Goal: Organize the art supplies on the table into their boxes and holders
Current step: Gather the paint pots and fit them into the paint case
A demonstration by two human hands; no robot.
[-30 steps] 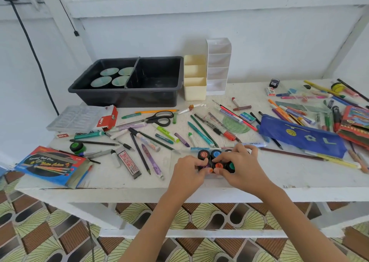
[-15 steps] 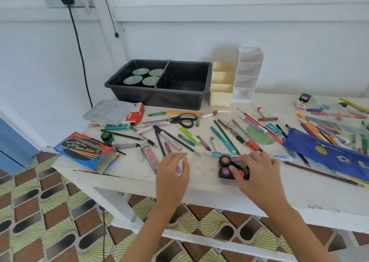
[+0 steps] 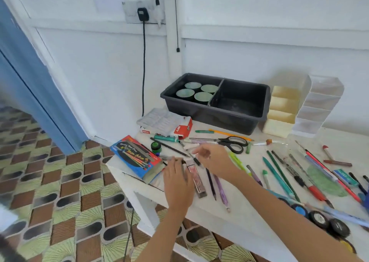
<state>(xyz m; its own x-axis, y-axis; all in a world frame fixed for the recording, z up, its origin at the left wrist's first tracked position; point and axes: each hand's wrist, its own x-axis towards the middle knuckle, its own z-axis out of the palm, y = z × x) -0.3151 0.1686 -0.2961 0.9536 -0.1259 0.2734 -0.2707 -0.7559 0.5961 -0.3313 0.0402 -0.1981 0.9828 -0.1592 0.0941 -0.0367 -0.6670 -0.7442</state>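
The white worktop (image 3: 257, 156) carries a divided black tub (image 3: 217, 115) at the back, with a cream stepped holder (image 3: 279, 122) just beside it and a clear one (image 3: 317, 110) next to that. In front of the tub lie a clear plastic tray (image 3: 157, 120), a red-and-white box (image 3: 182, 129), black-handled scissors (image 3: 231, 143), a small green bottle (image 3: 156, 147) and, at the left corner, a blue coloured-pencil box (image 3: 137, 158). Loose pens and pencils (image 3: 277, 174) are strewn over the middle and right, among them a flat green piece (image 3: 323, 182) that may be a protractor, and a blurred row of round paint pots (image 3: 319, 220) sits at the front edge.

White panelled wall (image 3: 259, 22), blue door (image 3: 46, 94) — brown-and-green patterned floor (image 3: 50, 202), white table (image 3: 257, 162)
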